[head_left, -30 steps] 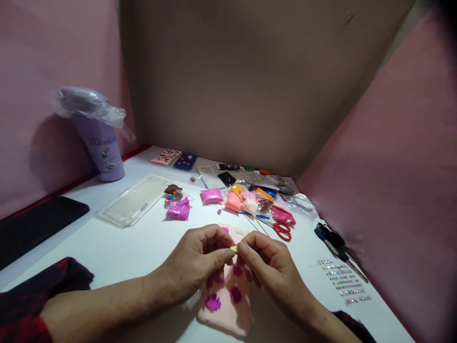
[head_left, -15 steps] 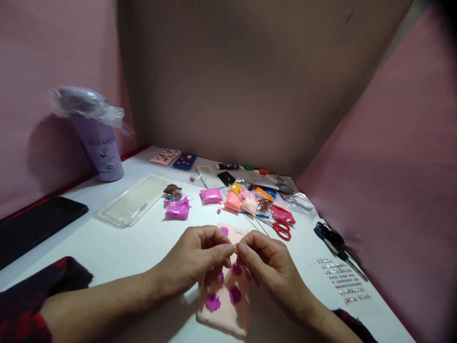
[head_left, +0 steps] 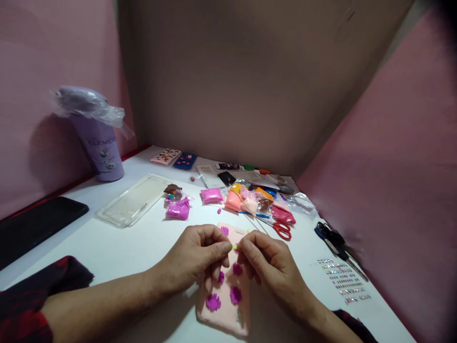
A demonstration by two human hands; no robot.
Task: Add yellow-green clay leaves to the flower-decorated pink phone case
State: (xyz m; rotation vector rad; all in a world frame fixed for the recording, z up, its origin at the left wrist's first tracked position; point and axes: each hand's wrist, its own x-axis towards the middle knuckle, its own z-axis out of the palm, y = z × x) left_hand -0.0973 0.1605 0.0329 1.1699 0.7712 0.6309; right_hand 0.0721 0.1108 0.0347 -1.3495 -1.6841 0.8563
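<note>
"What colour's that scrap (head_left: 234, 247) between the left hand (head_left: 194, 252) and right hand (head_left: 273, 259)?"

"Yellow-green. The slab (head_left: 224, 318) beneath them is pale peach, with ragged purple blotches (head_left: 213, 302)."

"And just beyond the right hand?"

"Red-handled scissors (head_left: 281, 229). Behind the left hand, a red-and-dark checked sleeve (head_left: 23, 312)."

"ELEMEN…" on purple tumbler (head_left: 97, 145)

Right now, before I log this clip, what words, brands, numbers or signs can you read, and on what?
"ELEMEN", any further letters lost around the curve: purple cup.
Faint line above that word: too small to read.
White lettering on the dark tube: too small.
Print on the white packet: too blurred.
Pale pink case: no lettering visible.
</note>
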